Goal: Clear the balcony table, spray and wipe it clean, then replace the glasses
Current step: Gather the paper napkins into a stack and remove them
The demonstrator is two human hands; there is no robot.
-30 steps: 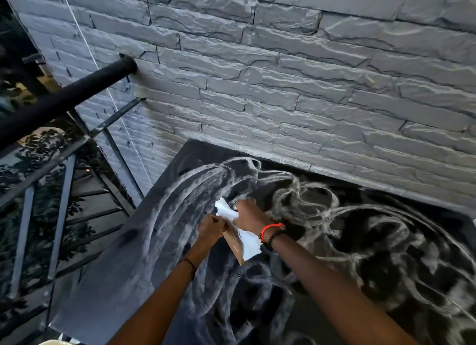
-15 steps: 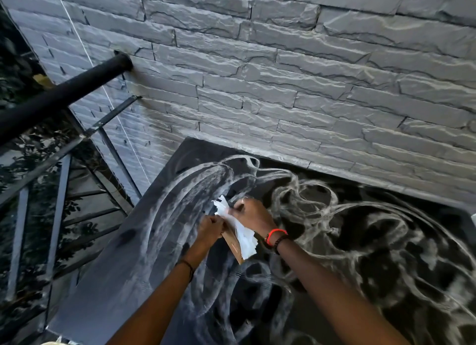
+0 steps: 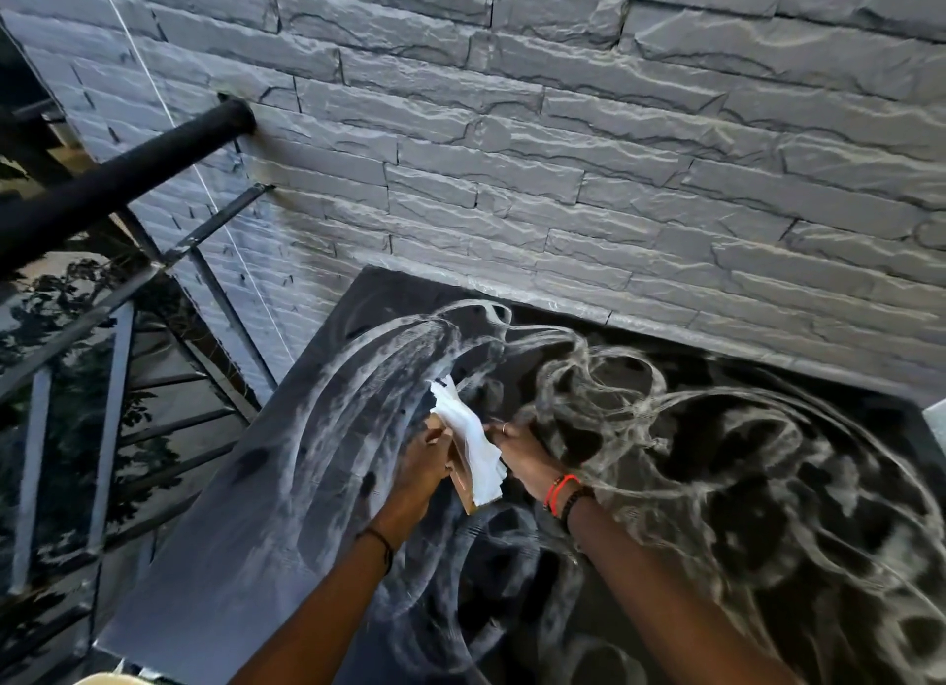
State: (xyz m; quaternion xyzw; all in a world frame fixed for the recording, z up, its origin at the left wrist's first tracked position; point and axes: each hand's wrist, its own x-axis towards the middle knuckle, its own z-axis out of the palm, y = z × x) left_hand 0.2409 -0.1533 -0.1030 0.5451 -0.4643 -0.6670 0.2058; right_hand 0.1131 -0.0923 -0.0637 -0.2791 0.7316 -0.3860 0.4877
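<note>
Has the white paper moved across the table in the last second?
No, hardly: the white paper stays held between the left hand and right hand, over the same smeared arc on the table; it only looks unfolded longer.

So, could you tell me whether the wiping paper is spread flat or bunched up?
Bunched: the white paper is gathered between both hands, above the table.

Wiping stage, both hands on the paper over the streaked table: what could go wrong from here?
The white paper towel is crumpled and held up off the table by the left hand and right hand; a soaked wad may only smear the white streaks. The left table edge sits beside the open railing, so a dropped piece could fall through.
</note>
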